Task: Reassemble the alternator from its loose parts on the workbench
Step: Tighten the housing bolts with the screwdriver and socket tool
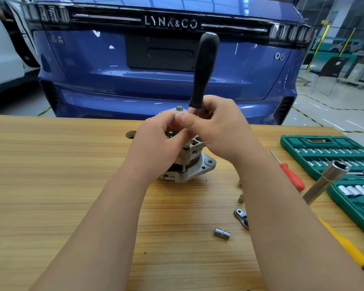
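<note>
The silver alternator (194,164) stands upright in the middle of the wooden workbench (72,185), largely hidden behind my hands. A black-handled driver (205,68) rises nearly upright from its top. My right hand (221,131) grips the driver's metal shaft just below the handle. My left hand (158,139) has its fingers curled against the alternator's upper part and the shaft; what they pinch is hidden. A bolt head (179,107) shows on the housing behind my fingers.
A green socket-set case (332,160) lies open at the right, with a long socket (326,181), a red screwdriver (290,173) and a yellow-handled tool (349,250) near it. A small socket (221,233), a metal bracket (242,218) and small fasteners lie under my right forearm. A blue car (166,59) stands behind.
</note>
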Tool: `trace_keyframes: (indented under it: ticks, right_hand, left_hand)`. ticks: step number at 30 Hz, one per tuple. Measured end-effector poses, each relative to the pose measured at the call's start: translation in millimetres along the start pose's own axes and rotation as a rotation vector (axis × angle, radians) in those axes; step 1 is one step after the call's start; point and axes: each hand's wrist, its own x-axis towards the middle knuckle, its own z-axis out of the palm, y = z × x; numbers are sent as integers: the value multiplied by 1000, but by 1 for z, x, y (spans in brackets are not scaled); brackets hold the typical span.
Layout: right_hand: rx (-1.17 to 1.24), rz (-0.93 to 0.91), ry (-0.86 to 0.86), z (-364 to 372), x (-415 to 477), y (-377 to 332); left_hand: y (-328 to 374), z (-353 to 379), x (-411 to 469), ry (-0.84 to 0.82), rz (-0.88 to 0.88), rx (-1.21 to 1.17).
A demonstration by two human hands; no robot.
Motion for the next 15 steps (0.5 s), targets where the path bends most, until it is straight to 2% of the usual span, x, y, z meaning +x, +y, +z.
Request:
trace_keyframes:
  ticks: [2,4,7,9,12,15]
  right_hand:
    - [40,-17,-55,-6,0,-1]
    - [51,2,-20,-4,0,0]
    - [-16,52,76,6,1,0]
    - [-42,39,9,4,0,-2]
    - [16,-5,-75,-4,0,-3]
    - [-5,24,2,3,0,-1]
  left_hand:
    - [-1,-4,0,-54,12,0]
    - [-2,-6,-1,-114,10,-23]
    - [-2,-3,0,-51,-1,-20]
    - [-2,-3,0,-4,-24,-44]
    - [-4,-6,0,-77,-13,-5]
    - [-1,-5,-1,-95,8,-16]
